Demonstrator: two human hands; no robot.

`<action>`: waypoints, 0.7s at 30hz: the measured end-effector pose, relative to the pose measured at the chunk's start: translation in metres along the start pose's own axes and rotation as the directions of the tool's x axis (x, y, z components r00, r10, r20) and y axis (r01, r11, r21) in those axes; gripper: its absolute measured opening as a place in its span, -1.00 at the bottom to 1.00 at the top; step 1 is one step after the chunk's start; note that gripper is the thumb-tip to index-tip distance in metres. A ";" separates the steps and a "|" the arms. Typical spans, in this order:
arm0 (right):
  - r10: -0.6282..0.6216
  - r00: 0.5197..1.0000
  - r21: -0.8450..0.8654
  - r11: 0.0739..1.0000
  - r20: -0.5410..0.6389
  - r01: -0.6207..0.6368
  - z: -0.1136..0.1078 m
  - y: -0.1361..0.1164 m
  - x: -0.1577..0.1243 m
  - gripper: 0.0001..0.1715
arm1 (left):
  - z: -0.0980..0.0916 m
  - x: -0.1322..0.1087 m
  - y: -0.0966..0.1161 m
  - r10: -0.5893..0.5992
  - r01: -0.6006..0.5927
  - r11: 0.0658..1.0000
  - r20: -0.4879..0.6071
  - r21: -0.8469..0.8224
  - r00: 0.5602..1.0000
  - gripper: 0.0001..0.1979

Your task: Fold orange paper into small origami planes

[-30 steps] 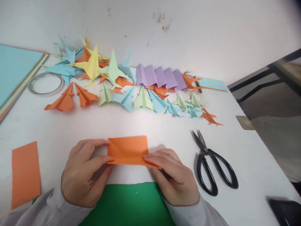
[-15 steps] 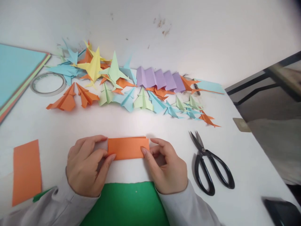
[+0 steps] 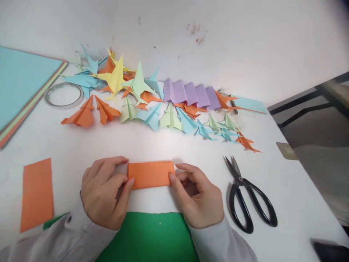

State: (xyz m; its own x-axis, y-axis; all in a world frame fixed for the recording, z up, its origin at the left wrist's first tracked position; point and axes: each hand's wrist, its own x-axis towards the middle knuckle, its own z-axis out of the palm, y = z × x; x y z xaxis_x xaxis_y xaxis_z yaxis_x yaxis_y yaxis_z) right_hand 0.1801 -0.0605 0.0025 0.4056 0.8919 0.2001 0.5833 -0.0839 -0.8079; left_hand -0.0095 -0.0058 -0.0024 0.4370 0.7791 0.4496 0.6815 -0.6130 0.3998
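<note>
Between my hands is a folded orange paper strip, a narrow rectangle whose layers show along the top edge. My left hand pinches its left end, with the thumb at the lower left corner. At the right end, my right hand grips the paper, its thumb lying on the front face and its other fingers curled partly behind. A green sheet lies just below the strip, nearest my body. Black-handled scissors rest to the right of my right hand, blades slightly apart and pointing away from me.
Several folded paper planes in mixed colours line the back of the white table, with a pleated purple paper among them. A tape roll, stacked coloured sheets and another orange piece lie left. A dark object sits lower right.
The whole view has shifted slightly, so the table things appear further right. The strip's top layers sit closer together now. Both hands keep their hold on its ends.
</note>
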 end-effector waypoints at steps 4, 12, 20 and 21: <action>-0.027 0.999 0.026 0.999 0.029 0.026 -0.002 0.002 0.001 -0.92 | 0.001 -0.001 -0.002 -0.001 0.001 1.000 -0.003 -0.001 1.000 -0.91; -0.223 0.968 0.026 0.975 0.111 0.222 -0.006 0.004 0.000 -0.79 | 0.000 0.001 0.003 -0.030 0.030 1.000 0.002 0.004 1.000 -0.88; -0.240 0.969 0.036 0.970 0.064 0.239 -0.005 0.005 -0.001 -0.77 | -0.002 0.002 0.001 -0.030 0.029 0.999 0.037 0.037 0.999 -0.89; -0.241 0.968 0.033 0.970 0.067 0.239 -0.005 0.005 -0.001 -0.77 | -0.004 0.002 0.002 -0.012 0.010 0.998 0.040 0.069 0.999 -0.94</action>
State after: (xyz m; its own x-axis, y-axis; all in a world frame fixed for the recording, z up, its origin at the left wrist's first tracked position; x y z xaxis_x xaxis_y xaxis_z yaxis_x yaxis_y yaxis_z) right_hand 0.1859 -0.0639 0.0013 0.2050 0.9137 0.3510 0.6396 0.1464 -0.7546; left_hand -0.0097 -0.0057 0.0020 0.4515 0.7913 0.4124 0.7243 -0.5949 0.3485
